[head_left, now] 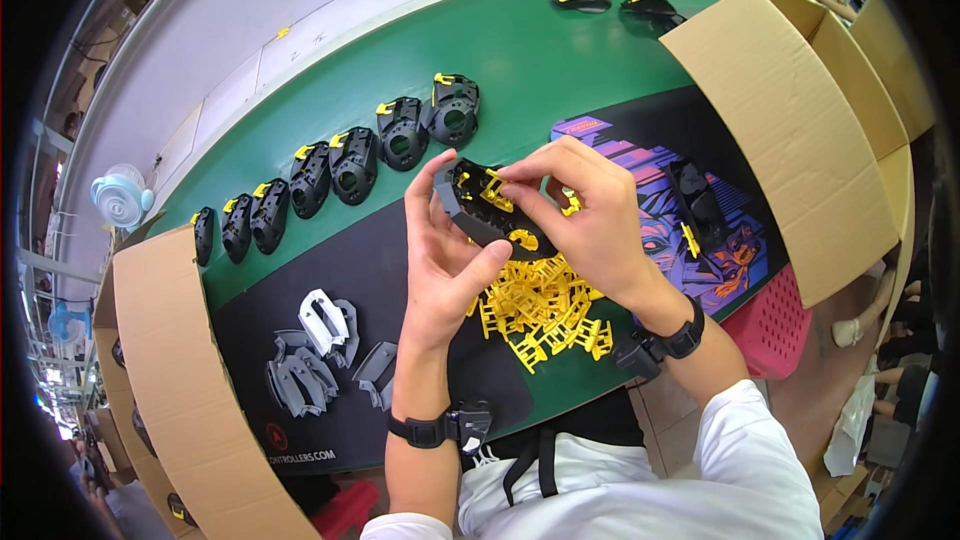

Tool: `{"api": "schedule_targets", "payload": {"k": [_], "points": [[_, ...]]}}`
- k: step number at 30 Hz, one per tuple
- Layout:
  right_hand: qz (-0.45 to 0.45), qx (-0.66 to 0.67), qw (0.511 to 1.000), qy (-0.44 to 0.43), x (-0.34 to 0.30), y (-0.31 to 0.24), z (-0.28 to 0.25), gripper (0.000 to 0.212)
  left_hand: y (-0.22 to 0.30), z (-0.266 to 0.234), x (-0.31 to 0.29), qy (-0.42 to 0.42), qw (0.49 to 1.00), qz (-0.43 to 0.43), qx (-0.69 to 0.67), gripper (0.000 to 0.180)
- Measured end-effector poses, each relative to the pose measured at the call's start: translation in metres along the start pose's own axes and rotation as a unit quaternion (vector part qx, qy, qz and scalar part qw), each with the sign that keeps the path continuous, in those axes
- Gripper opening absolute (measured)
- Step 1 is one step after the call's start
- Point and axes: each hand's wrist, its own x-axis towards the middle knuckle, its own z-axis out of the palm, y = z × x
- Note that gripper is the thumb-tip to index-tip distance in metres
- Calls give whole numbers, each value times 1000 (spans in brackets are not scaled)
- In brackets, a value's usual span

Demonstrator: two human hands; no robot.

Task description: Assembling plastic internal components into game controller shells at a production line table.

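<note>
My left hand is closed around a black mouse shell with a grey side panel, its hollow inside turned up. With thumb and forefinger, my right hand pinches a yellow plastic clip at the shell's inside; whether it is seated I cannot tell. A second yellow piece shows tucked between the right hand's other fingers. Right below both hands lies a heap of yellow plastic clips. Another black shell rests on the patterned mat to the right, a loose yellow clip beside it.
Several black shells with yellow clips form a slanted row on the green table. Grey side panels lie on the dark mat at left. Open cardboard boxes flank the table. A pink basket stands at lower right.
</note>
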Motion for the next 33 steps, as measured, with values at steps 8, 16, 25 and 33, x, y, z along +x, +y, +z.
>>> {"api": "schedule_targets", "payload": {"k": [8,16,25,33], "points": [[-13,-17,1000,-7,-2,-2,2,10,-3,-4,-1,8,1000,-14,20,85],[140,227,955,-132,0,20,-8,16,0,3,-2,49,997,-64,-6,84],[182,318,898,-243,-2,23,-2,16,3,2,-1,33,996,-77,-7,81],[77,109,979,-155,-4,0,5,16,-1,-10,0,51,987,-101,-110,67]]}}
